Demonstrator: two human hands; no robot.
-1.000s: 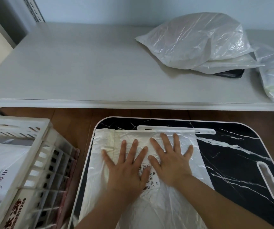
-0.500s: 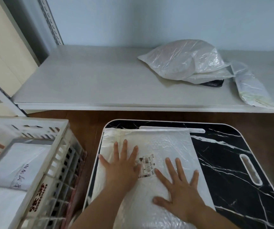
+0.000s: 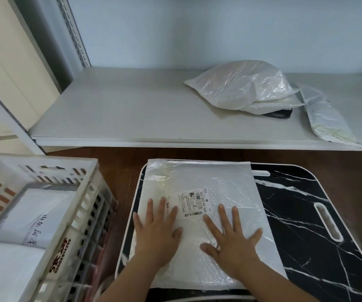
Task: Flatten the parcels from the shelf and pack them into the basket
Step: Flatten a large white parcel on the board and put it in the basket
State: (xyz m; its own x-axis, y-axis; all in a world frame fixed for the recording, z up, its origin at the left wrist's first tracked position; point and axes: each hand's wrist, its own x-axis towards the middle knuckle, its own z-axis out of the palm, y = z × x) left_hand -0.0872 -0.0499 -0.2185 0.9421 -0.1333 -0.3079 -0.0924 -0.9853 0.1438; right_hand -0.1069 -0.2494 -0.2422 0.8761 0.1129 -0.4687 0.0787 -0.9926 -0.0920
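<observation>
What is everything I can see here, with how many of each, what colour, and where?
Parcel being flattened: one, white bubble mailer with a printed label, lying on the tray table.
Tray table: one, black marble pattern with white rim, bottom right.
Basket: one, white plastic crate, bottom left.
Packed parcels: at least two, white, inside the basket.
Shelf: one, pale grey, behind the table.
Shelf parcels: a pile of whitish plastic bags on the shelf's right side, with something black under it; exact count unclear.
Separate parcel: one, whitish, far right on the shelf.
Left hand: flat, pressing the parcel.
Right hand: flat, pressing the parcel.
</observation>
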